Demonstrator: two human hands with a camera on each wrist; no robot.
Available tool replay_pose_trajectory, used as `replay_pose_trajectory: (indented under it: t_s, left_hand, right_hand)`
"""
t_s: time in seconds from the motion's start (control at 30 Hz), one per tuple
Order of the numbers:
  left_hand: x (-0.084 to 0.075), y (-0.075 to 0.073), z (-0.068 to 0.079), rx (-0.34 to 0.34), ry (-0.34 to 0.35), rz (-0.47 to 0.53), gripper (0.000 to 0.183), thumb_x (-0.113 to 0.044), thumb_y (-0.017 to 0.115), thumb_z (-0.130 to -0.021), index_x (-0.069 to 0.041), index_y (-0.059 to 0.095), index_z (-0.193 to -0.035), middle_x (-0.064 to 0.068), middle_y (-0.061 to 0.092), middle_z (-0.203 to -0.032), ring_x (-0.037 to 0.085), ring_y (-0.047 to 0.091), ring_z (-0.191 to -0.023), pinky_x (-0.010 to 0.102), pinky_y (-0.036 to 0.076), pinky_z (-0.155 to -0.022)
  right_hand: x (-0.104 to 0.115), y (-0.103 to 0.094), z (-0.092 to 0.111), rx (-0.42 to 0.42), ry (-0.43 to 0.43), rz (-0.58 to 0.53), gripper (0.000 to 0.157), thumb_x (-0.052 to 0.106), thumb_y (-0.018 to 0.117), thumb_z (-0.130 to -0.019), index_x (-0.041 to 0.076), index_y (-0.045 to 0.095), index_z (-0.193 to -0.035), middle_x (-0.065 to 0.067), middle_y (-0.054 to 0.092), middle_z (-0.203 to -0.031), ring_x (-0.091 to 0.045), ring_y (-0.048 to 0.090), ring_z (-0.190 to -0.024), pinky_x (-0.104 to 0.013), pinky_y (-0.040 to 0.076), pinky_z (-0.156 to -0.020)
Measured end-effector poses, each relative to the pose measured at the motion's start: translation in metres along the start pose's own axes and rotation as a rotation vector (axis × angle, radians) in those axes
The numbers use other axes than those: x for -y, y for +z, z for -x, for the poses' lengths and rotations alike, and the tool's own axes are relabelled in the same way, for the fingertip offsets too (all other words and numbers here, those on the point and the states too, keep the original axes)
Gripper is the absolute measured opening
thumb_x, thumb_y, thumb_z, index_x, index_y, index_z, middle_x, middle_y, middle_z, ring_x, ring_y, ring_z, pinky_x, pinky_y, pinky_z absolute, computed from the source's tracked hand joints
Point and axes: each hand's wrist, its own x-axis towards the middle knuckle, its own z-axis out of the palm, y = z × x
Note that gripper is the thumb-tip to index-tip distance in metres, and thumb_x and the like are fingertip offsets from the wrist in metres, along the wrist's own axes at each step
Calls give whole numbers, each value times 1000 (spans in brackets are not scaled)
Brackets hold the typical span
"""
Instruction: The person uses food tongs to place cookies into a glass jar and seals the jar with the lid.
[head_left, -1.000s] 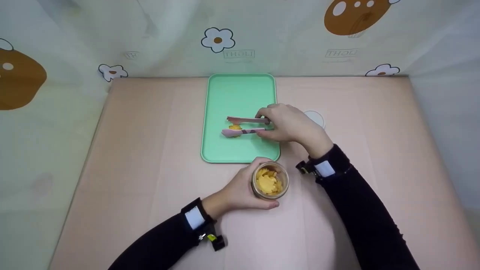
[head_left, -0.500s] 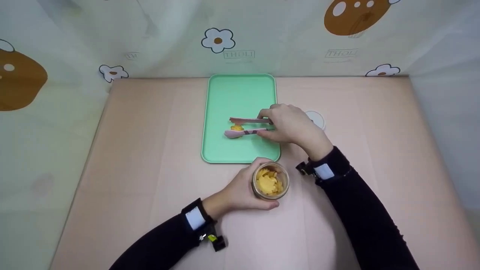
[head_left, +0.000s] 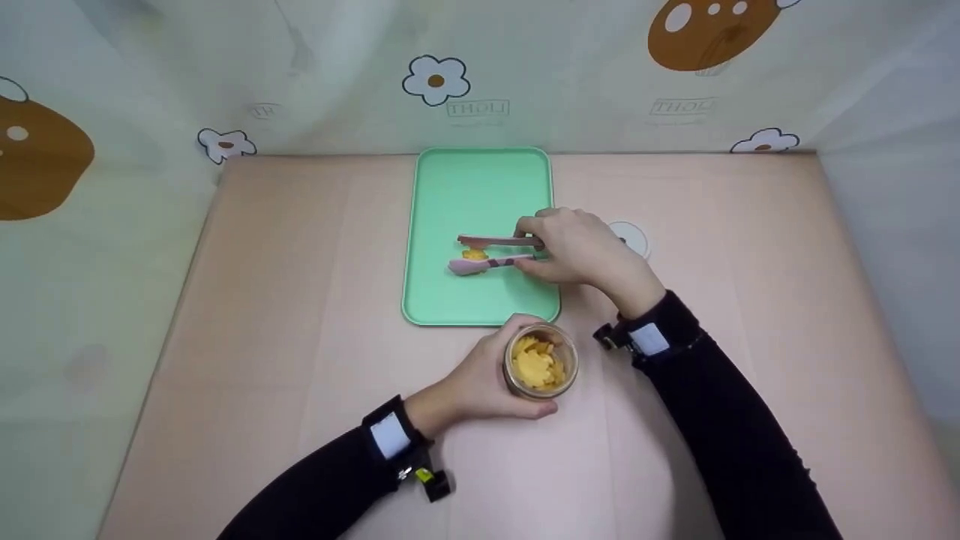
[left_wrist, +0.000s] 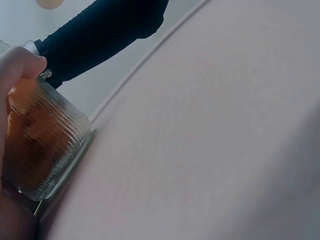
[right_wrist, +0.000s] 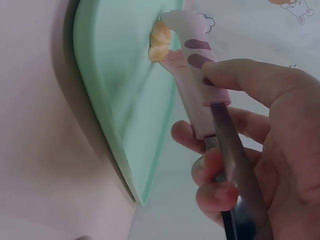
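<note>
In the head view my left hand point(head_left: 484, 379) is wrapped round a ribbed glass jar point(head_left: 571, 367) whose open mouth shows yellow, wavy-edged chips point(head_left: 535, 366). The left wrist view has the jar point(left_wrist: 55, 145) upright on the table, thumb over its side. My right hand point(head_left: 589, 251) grips a pair of pink tongs point(head_left: 499, 263) with metal arms, over the green tray point(head_left: 480, 187). Between the tong tips is a yellow chip point(head_left: 473, 256); in the right wrist view the chip point(right_wrist: 159, 42) is at the tips, and I cannot tell whether it is clamped.
A round white disc, perhaps a lid point(head_left: 631, 238), lies right of the tray, partly behind my right hand. The pink table point(head_left: 300, 285) meets a patterned curtain point(head_left: 525, 67) at the back. Curtain also hangs along both sides.
Over the last second the right hand and tongs have shifted very slightly to the right, with the yellow chip between the tips. The left hand and jar have stayed in place.
</note>
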Motion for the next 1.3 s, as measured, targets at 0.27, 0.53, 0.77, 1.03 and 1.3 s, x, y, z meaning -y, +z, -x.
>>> replay_pose_trajectory:
  t_s: [0.27, 0.53, 0.77, 1.03, 1.3]
  left_hand:
    - [-2, 0, 0, 4, -13, 7, 92, -21, 101, -74, -24, 49, -150, -6, 67, -143, 18, 63, -132, 41, 47, -119]
    - [-1, -1, 0, 7, 1, -5, 92, -21, 101, -75, -22, 48, -150, -6, 67, -143, 18, 63, -133, 40, 47, -120]
    - [-1, -1, 0, 10, -7, 3, 92, -22, 101, -75, -24, 48, -150, -6, 66, -143, 18, 62, -132, 40, 47, -119]
    - [-2, -1, 0, 13, -28, 23, 93, -21, 101, -74, -26, 48, -150, -6, 65, -144, 18, 62, -134, 42, 47, -120]
    - [-2, 0, 1, 9, -34, 16, 92, -22, 101, -74, -25, 49, -149, -6, 66, -142, 18, 62, -132, 41, 48, -119]
  right_hand:
    - [-3, 1, -1, -1, -10, -36, 32, 33, 77, -102, 6, 77, -119, -6, 63, -87, -26, 56, -78, -41, 46, -66]
    - [-6, -3, 2, -19, -30, -79, 31, 32, 77, -102, 5, 77, -117, -9, 67, -89, -26, 57, -79, -41, 48, -69]
    - [-11, -7, 9, -62, -71, -131, 31, 31, 76, -101, 4, 77, -117, -10, 72, -95, -26, 59, -82, -42, 50, -71]
    - [-18, -14, 18, -100, -65, -177, 31, 31, 77, -102, 6, 77, -120, -10, 75, -99, -26, 62, -82, -42, 50, -72]
    - [-21, -33, 38, -146, -85, -214, 31, 33, 77, -103, 8, 77, -121, -5, 74, -98, -24, 64, -80, -37, 50, -70]
